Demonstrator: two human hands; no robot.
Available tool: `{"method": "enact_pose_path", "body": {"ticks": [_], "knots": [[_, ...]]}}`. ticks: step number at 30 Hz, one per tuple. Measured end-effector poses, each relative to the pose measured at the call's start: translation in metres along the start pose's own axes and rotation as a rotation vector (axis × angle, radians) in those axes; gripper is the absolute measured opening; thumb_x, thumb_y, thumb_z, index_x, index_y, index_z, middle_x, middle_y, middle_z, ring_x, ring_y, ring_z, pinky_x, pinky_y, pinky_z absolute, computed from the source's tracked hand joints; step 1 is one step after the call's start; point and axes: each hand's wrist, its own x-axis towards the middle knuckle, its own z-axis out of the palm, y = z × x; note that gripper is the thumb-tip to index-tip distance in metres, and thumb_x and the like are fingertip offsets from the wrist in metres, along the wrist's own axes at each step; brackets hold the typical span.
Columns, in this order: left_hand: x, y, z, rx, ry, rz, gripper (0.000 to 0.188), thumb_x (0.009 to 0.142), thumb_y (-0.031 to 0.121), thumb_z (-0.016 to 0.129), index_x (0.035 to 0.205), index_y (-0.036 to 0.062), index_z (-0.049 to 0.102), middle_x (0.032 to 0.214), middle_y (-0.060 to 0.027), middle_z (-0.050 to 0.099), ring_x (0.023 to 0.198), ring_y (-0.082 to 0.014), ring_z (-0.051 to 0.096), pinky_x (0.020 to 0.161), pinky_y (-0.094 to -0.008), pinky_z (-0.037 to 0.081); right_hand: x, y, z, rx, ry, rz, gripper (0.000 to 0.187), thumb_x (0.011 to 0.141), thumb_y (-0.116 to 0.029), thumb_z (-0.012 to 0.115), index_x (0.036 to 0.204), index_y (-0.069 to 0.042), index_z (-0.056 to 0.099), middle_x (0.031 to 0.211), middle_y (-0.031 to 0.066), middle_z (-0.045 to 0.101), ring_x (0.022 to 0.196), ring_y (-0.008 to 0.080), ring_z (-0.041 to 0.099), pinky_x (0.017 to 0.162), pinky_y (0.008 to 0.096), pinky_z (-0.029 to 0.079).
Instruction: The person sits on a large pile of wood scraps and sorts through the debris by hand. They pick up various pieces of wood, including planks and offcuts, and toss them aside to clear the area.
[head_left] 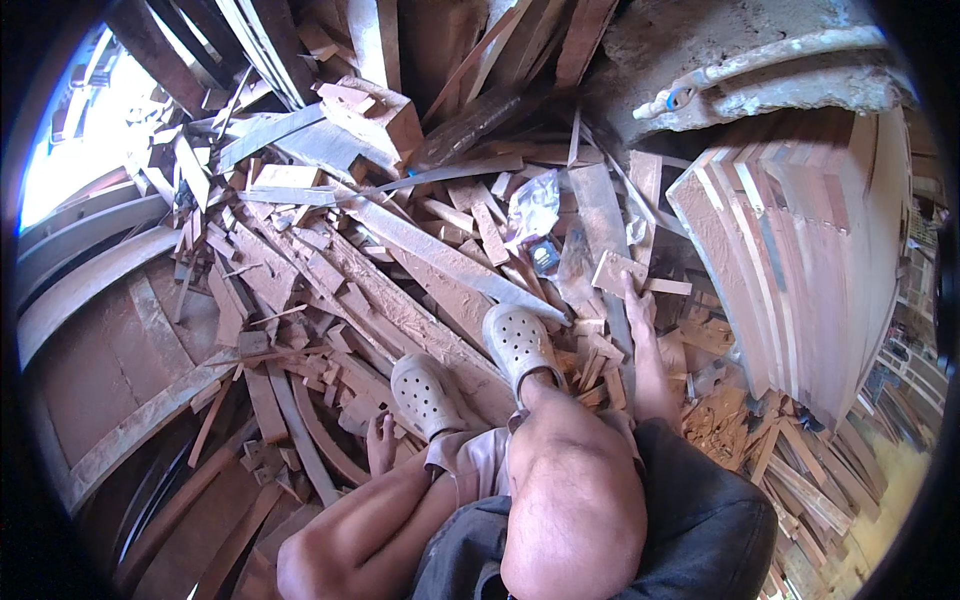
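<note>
My right hand (640, 308) reaches forward past my right knee and grips a small, flat, squarish wood offcut (614, 270) with little dark marks on it. A short pale wood strip (668, 287) lies right beside that hand. Low on the left, next to my left clog (425, 395), my left hand (381, 445) hangs with its fingers loosely apart and nothing seen in them; my leg partly hides it. Small wood scraps (370, 412) lie near its fingertips. My right clog (520, 340) rests among the offcuts.
Long planks (420, 305) and scraps cover the ground ahead. A tall stack of curved wood pieces (790, 240) stands at the right, with shavings (725, 430) below. A clear plastic bag (533, 208) lies ahead. A curved panel (120, 350) is at left, a pale pipe (770, 65) upper right.
</note>
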Motion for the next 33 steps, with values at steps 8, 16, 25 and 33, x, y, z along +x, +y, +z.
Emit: {"method": "enact_pose_path", "body": {"ticks": [8,16,25,33], "knots": [[0.023,-0.045,0.002,0.076,-0.1,0.041,0.04,0.096,0.032,0.048,0.119,-0.0012,0.051,0.11,-0.0141,0.06,0.098,-0.0228,0.059,0.082,-0.0347,0.046,0.021,0.013,0.006,0.187,-0.098,-0.081,0.095,0.069,-0.072,0.059,0.119,0.009,0.054,0.122,0.0281,0.053,0.121,0.0349,0.048,0.099,0.0382,0.037],[0.011,-0.005,0.001,0.029,-0.058,0.092,0.037,0.097,0.031,0.046,0.117,0.0,0.054,0.109,-0.0124,0.061,0.099,-0.0225,0.059,0.082,-0.0355,0.046,0.008,0.017,0.02,0.019,0.002,-0.012,0.104,0.067,-0.077,0.053,0.128,0.007,0.046,0.128,0.0299,0.048,0.122,0.0379,0.045,0.102,0.0396,0.036],[0.026,-0.056,0.0,0.02,-0.106,-0.024,0.04,0.096,0.032,0.047,0.122,0.0015,0.05,0.115,-0.0136,0.058,0.105,-0.0247,0.057,0.086,-0.0368,0.045,0.002,0.005,0.025,-0.055,-0.069,-0.13,0.106,0.074,-0.081,0.036,0.139,0.002,0.029,0.133,0.0321,0.04,0.125,0.0435,0.039,0.104,0.0424,0.033],[0.021,-0.013,-0.005,0.016,-0.022,0.128,0.04,0.095,0.03,0.048,0.118,-0.0028,0.053,0.108,-0.0144,0.061,0.097,-0.0217,0.059,0.083,-0.034,0.046,0.005,-0.019,-0.005,-0.379,-0.148,0.008,0.105,0.073,-0.082,0.034,0.112,0.012,0.056,0.116,0.0335,0.053,0.116,0.0399,0.05,0.098,0.0409,0.039]]}}
